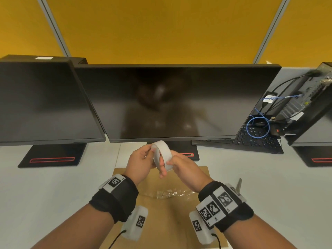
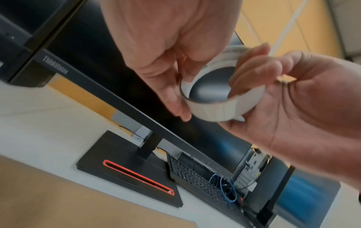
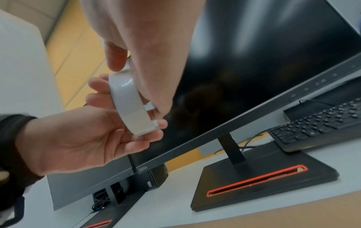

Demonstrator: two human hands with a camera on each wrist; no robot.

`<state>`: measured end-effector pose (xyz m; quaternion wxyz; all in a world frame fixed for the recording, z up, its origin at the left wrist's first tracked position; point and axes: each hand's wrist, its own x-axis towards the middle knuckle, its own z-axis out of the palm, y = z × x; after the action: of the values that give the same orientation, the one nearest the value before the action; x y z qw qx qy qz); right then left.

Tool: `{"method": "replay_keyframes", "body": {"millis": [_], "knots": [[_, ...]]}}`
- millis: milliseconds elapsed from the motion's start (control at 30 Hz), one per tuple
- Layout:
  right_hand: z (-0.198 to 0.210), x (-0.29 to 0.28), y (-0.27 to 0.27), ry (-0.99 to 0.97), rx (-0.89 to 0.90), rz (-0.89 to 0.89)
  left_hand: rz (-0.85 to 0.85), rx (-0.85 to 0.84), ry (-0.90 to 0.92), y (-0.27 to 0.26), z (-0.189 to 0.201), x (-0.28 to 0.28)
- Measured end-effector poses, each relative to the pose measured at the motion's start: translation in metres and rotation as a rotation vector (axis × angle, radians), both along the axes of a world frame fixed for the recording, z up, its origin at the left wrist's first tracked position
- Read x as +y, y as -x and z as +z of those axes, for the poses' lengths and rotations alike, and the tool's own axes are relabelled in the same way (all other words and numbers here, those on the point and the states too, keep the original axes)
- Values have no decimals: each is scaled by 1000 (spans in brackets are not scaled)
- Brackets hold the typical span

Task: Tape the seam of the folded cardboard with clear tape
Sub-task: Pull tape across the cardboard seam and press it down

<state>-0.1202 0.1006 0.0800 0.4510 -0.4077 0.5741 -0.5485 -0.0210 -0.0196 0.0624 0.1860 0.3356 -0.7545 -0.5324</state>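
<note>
Both hands hold a white roll of clear tape in the air in front of the middle monitor. My left hand grips the roll's left rim with its fingers curled round it. My right hand holds the right side, thumb on the outer face. The left wrist view shows right fingers hooked into the roll. The right wrist view shows right fingertips pinching at the edge of the roll. The folded brown cardboard lies flat under my wrists, with a crumpled strip of clear tape across it.
Two black monitors with red-striped stands line the back of the white desk. A black keyboard, blue cables and a small computer stand at the right. A grey pointed object lies beside the cardboard's right edge.
</note>
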Motion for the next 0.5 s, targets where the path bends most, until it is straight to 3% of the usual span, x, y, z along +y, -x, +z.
{"method": "replay_keyframes", "body": {"millis": [200,300,500], "knots": [[5,4,-2,-55,36,80,-159,-34,388,-1,18,-3],[5,6,-3,-53,71,98,-126,-49,333,0,17,-6],[9,12,3,-122,128,61,-23,11,13,1,11,-9]]}}
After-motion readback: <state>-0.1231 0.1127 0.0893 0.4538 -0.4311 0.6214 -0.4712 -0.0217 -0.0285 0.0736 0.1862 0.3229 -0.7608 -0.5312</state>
